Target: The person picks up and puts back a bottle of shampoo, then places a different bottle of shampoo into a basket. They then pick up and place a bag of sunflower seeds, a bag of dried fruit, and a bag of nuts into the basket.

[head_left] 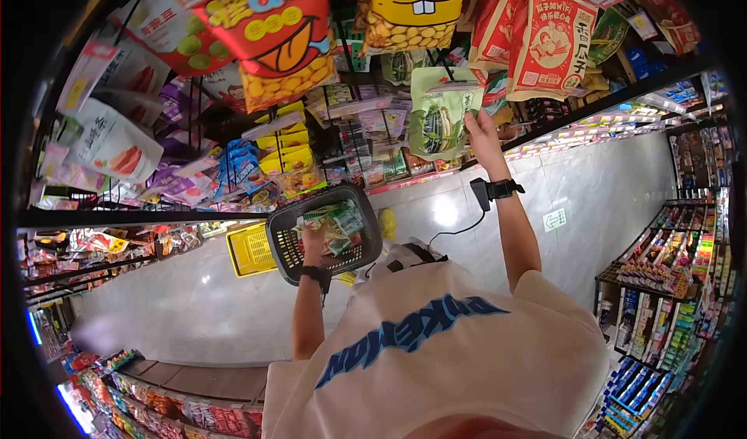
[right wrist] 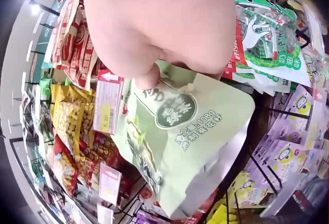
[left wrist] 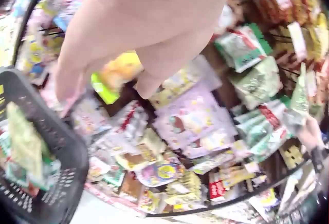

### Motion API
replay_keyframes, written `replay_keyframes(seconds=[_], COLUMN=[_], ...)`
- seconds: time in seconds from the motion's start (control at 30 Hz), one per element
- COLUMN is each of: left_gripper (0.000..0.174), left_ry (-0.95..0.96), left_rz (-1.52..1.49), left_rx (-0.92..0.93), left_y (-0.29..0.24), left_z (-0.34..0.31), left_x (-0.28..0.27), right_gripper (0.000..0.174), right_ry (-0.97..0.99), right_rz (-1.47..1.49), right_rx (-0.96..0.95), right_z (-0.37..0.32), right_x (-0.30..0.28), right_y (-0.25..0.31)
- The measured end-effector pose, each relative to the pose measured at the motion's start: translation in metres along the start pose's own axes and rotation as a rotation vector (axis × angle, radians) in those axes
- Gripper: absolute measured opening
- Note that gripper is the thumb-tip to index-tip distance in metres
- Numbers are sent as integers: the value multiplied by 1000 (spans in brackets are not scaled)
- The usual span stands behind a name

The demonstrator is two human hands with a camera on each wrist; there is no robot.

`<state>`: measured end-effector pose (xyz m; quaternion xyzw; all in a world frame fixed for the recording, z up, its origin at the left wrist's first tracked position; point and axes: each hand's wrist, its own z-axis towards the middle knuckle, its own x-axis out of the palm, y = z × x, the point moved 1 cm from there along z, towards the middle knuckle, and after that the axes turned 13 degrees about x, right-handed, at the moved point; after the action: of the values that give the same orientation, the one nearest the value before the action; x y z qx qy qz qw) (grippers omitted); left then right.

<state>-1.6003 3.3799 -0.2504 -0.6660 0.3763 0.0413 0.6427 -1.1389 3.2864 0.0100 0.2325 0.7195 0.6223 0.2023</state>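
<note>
My right hand [head_left: 484, 137] pinches the edge of a pale green bag of sunflower seeds [head_left: 432, 128] at the hanging snack display. In the right wrist view, thumb and fingers lie at the top of this bag [right wrist: 193, 124], its printed front showing. My left hand [head_left: 313, 240] is over a dark grey shopping basket [head_left: 372, 225] holding several green and red packets [head_left: 342, 225]. The left wrist view shows the left hand [left wrist: 139, 23] with its thumb and fingers apart, the basket rim [left wrist: 61, 126] beside the fingertips and shelf packets behind.
Red sunflower seed bags [head_left: 545, 46] hang right of the green bag. Large red and yellow peanut bags [head_left: 272, 42] hang nearer on the left. A yellow basket [head_left: 253, 250] shows beside the grey one. More stocked shelves [head_left: 654, 314] stand right and behind across the tiled floor [head_left: 576, 182].
</note>
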Motion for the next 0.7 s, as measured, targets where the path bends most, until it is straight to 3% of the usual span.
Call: replay_keyframes(seconds=[0.03,0.07,0.13,0.2,0.27,0.37,0.5,0.57,0.7], left_gripper=[38,30,31,34,35,39,30,22,24], left_ry=[97,194,199,209,154,214,220,57,-36], left_rz=[-124,-247,-652,-603,-705,-532,-405,-422,-326], left_rx=[19,39,193,364,543,531,611,613,600], left_y=[-74,-119,-184,-269,-321,-339,-360,-364,-341], left_z=[14,28,51,63,76,93,95,99,151], left_x=[-7,-4,19,20,31,45,36,43,71], right_gripper=[30,30,30,30,28,26,26,26,29], right_ry=[22,43,55,68,68,63,45,1,-130], right_rz=[68,-52,-183,-206,-112,-51,-133,-134,-160], right_rx=[-10,2,43,60,41,43,68,52,-110], right_z=[5,10,15,13,8,15,19,17,71], right_x=[-2,-7,-11,-11,-7,-15,-20,-9,1], right_y=[-1,-2,0,-1,-2,-14,-17,-3,-45])
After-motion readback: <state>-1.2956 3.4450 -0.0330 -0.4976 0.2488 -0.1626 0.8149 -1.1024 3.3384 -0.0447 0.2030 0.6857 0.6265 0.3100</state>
